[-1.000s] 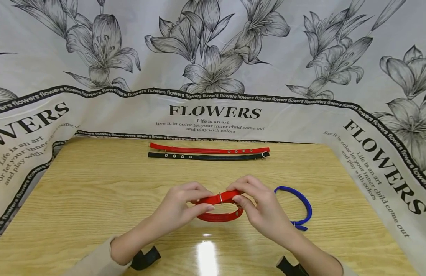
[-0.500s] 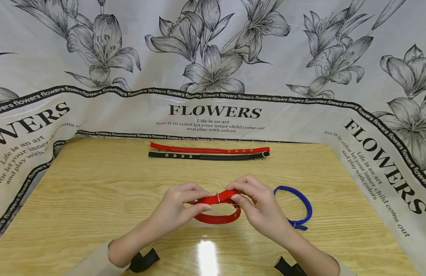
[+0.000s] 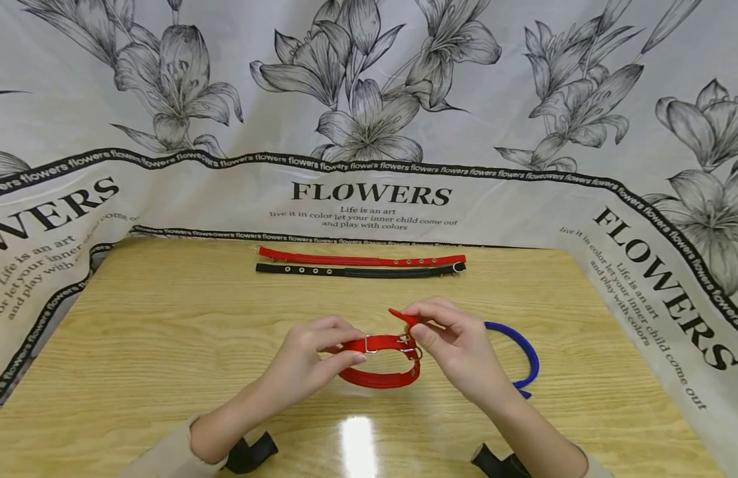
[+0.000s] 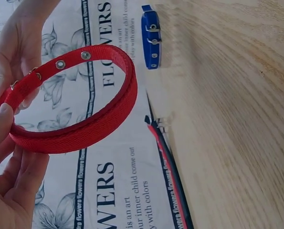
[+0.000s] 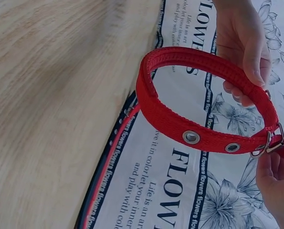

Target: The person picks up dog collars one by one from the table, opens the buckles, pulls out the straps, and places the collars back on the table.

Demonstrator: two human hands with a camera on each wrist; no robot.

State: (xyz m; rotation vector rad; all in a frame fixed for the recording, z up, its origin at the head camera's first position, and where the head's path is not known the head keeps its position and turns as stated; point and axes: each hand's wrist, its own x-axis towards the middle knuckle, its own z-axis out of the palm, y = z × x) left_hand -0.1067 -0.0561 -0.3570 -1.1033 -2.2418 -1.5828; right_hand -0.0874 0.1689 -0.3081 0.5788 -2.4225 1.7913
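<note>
A red collar (image 3: 378, 380), closed into a loop, is held above the table between both hands. My left hand (image 3: 301, 362) pinches its left side between thumb and fingers, beside a square metal ring. My right hand (image 3: 461, 348) pinches the strap's free end (image 3: 400, 316), which sticks up from the buckle. In the right wrist view, the metal buckle (image 5: 278, 138) and a D-ring (image 5: 261, 149) sit by the right fingertips. Metal eyelets (image 5: 191, 137) show along the band. The right fingers hide part of the strap end.
A blue collar (image 3: 530, 355), looped, lies right of my right hand. Farther back, a red collar (image 3: 345, 258) and a black collar (image 3: 380, 273) lie straight, side by side. Flower-printed cloth (image 3: 500, 212) borders the wooden table (image 3: 165, 305).
The strap's free end, lying along the band before, now stands up away from the square ring. My right hand has lifted slightly with it; the left hand has stayed nearly still.
</note>
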